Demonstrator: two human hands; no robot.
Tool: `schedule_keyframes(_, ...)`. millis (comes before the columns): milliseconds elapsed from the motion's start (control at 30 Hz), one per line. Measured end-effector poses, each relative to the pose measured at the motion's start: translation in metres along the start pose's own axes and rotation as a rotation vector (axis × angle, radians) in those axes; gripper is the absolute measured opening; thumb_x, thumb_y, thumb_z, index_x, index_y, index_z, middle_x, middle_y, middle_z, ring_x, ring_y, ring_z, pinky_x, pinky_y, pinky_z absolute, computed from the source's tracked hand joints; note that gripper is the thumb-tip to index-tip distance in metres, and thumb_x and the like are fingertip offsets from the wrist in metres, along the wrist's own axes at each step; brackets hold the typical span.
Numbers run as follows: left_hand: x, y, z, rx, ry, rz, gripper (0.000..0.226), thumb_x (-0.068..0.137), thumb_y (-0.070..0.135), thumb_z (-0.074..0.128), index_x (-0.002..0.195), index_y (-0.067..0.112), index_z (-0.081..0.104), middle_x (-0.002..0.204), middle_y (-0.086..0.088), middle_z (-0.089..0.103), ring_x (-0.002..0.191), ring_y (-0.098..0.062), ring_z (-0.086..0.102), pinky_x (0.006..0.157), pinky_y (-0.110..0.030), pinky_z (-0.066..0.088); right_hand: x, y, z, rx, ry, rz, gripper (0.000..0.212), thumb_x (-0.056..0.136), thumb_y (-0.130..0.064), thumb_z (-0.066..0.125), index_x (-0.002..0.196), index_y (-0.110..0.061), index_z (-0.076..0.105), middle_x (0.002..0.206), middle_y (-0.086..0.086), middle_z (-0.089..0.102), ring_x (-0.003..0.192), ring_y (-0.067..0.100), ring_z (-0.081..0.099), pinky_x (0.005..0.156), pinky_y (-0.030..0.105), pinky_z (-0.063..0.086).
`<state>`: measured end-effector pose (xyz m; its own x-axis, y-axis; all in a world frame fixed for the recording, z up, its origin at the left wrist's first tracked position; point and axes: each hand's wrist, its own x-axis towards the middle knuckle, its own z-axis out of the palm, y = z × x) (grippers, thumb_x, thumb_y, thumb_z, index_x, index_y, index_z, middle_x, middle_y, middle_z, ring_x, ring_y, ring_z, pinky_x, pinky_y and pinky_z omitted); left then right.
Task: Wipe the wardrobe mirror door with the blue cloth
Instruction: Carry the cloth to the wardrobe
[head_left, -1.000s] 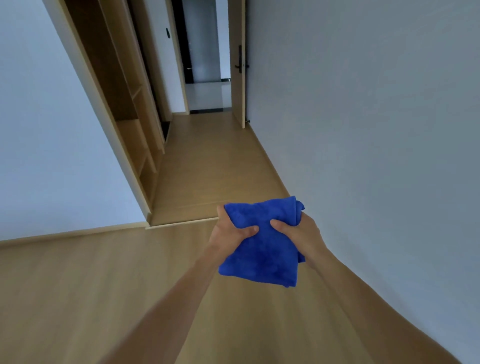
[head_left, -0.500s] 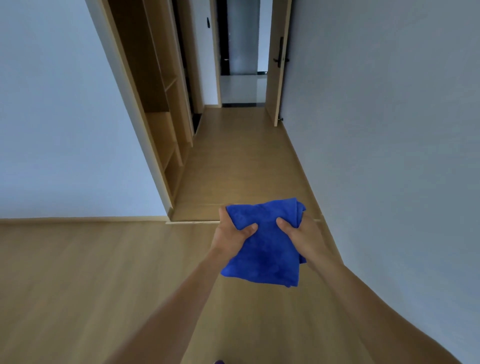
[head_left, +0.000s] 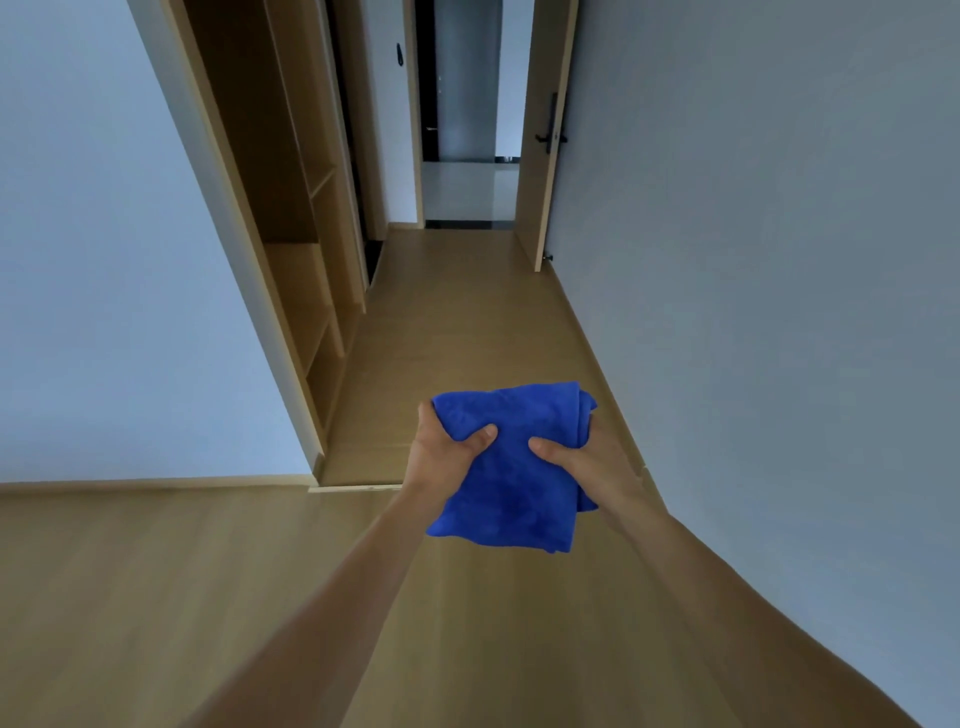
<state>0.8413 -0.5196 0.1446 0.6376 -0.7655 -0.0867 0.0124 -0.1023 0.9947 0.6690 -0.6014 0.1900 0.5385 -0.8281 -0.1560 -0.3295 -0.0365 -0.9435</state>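
Note:
A folded blue cloth hangs in front of me at chest height, above the wooden floor. My left hand grips its left edge, thumb on top. My right hand grips its right edge, thumb pressed on the front. An open wooden wardrobe with bare shelves stands along the left of the corridor ahead. No mirror door shows from here.
A narrow corridor with wooden floor runs ahead between the wardrobe and a plain grey wall on the right. At its far end a wooden door with a dark handle stands open. A white wall fills the left.
The view has swung left and moved forward, so the corridor and the open door now sit more to the right. Both hands keep the same hold on the cloth.

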Motion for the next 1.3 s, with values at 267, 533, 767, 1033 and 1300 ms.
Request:
schedule_keyframes(267, 0.071, 0.007, -0.005, -0.011, 0.048, 0.004, 0.049, 0.081, 0.038, 0.085, 0.114, 0.035, 0.048, 0.111, 0.013, 0.066, 0.097, -0.007, 0.068, 0.069, -0.022, 0.055, 0.079, -0.008, 0.003, 0.026, -0.019, -0.034, 0.032, 0.094, -0.022, 0.069, 0.124, -0.018, 0.057, 0.113, -0.002, 0.067, 0.107, 0.018, 0.065, 0.076, 0.027, 0.058)
schedule_keyframes(533, 0.162, 0.018, 0.034, 0.028, 0.122, -0.010, 0.043, 0.084, 0.043, 0.082, 0.106, 0.041, 0.045, 0.106, 0.016, 0.066, 0.087, 0.001, 0.068, 0.058, -0.012, 0.052, 0.190, -0.011, -0.028, 0.067, -0.055, -0.013, 0.030, 0.095, -0.030, 0.067, 0.123, -0.024, 0.059, 0.112, -0.001, 0.070, 0.098, 0.017, 0.068, 0.065, 0.034, 0.060)
schedule_keyframes(767, 0.227, 0.037, 0.066, 0.008, 0.197, -0.013, 0.038, 0.087, 0.045, 0.078, 0.105, 0.040, 0.044, 0.108, 0.014, 0.063, 0.093, -0.006, 0.066, 0.054, -0.011, 0.051, 0.287, -0.018, -0.052, 0.080, -0.107, -0.010, 0.010, 0.095, -0.036, 0.066, 0.097, -0.038, 0.056, 0.102, -0.011, 0.067, 0.089, 0.009, 0.065, 0.069, 0.035, 0.056)
schedule_keyframes(1033, 0.299, 0.038, 0.073, 0.078, 0.222, -0.030, 0.050, 0.088, 0.044, 0.077, 0.123, 0.026, 0.045, 0.109, 0.013, 0.062, 0.096, -0.007, 0.064, 0.068, -0.022, 0.051, 0.360, -0.020, -0.059, 0.117, -0.215, 0.073, 0.029, 0.085, -0.031, 0.077, 0.111, -0.027, 0.065, 0.103, -0.001, 0.076, 0.095, 0.022, 0.073, 0.079, 0.052, 0.061)
schedule_keyframes(1300, 0.409, 0.029, 0.051, 0.056, 0.208, -0.025, 0.048, 0.088, 0.042, 0.078, 0.123, 0.026, 0.048, 0.109, 0.013, 0.065, 0.096, -0.003, 0.065, 0.071, -0.021, 0.051, 0.464, -0.038, -0.022, 0.080, -0.156, 0.058, 0.018, 0.091, -0.035, 0.070, 0.106, -0.027, 0.063, 0.100, 0.003, 0.075, 0.093, 0.024, 0.072, 0.079, 0.051, 0.061)
